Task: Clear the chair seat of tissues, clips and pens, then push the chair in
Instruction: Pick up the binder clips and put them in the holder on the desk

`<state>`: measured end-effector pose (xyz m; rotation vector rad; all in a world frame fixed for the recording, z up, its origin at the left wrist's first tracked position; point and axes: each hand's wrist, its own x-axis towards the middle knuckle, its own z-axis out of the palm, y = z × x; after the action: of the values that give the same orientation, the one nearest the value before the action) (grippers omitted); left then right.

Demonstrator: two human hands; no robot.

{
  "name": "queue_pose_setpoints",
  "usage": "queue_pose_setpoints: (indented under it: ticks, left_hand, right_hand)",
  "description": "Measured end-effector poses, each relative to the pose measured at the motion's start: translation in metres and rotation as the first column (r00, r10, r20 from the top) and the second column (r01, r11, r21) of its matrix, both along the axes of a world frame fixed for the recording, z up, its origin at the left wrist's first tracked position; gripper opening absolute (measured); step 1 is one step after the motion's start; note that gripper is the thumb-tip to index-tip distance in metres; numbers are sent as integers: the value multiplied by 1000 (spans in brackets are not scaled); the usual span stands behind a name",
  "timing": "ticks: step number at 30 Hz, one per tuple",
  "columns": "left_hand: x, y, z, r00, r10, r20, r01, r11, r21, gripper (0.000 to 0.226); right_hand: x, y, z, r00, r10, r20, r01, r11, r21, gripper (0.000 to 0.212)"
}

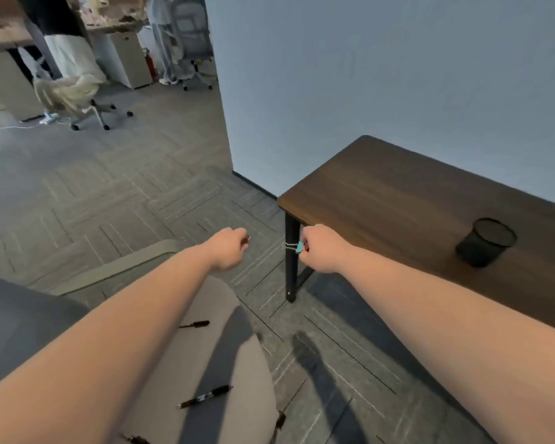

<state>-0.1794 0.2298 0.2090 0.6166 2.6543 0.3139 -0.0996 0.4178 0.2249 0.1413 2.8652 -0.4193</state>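
Chair seat (205, 357) holds pens (205, 395). Right hand (322, 248) pinches teal clip (299, 247); left hand (228, 249) curled, contents unclear.

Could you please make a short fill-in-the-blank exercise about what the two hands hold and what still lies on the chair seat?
1. The right hand pinches a teal binder ____.
2. Several ____ lie on the chair seat.
3. A black mesh cup stands on the ____ table.
4. The left hand is ____ around something small.

Missing words: clip; pens; wooden; curled
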Motion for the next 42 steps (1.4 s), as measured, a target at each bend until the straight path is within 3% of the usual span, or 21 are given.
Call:
queue_pose_setpoints:
  ticks: [8, 12, 16, 20, 25, 31, 42]
  left_hand:
    - [32, 150, 19, 955, -283, 93, 281, 959, 37, 13]
    - [59, 228, 18, 911, -379, 163, 370, 925, 84, 13]
    - [82, 299, 13, 885, -444, 137, 428, 894, 134, 22]
    - [103, 363, 3, 899, -412, 149, 383, 904, 191, 25]
    - [110, 438, -8, 920, -254, 299, 166, 942, 292, 24]
    - [101, 507, -20, 948, -172, 269, 84, 947, 310, 18]
    - [88, 562, -52, 937, -87, 339, 25, 983, 182, 26]
  right_hand:
    - [64, 118, 6, 960, -280, -30, 277, 959, -65, 30]
    - [101, 190, 10, 899, -435, -51, 431, 900, -62, 31]
    - [131, 260, 10, 822, -565, -68, 560, 824, -83, 31]
    - [144, 323, 0, 778, -625, -70, 617, 780, -105, 29]
    - [138, 390, -16, 765, -641, -59, 632, 765, -123, 31]
    - [110, 446, -39, 800, -599, -33, 590, 796, -139, 33]
    - [77, 479, -61, 892, -450, 50, 452, 890, -60, 28]
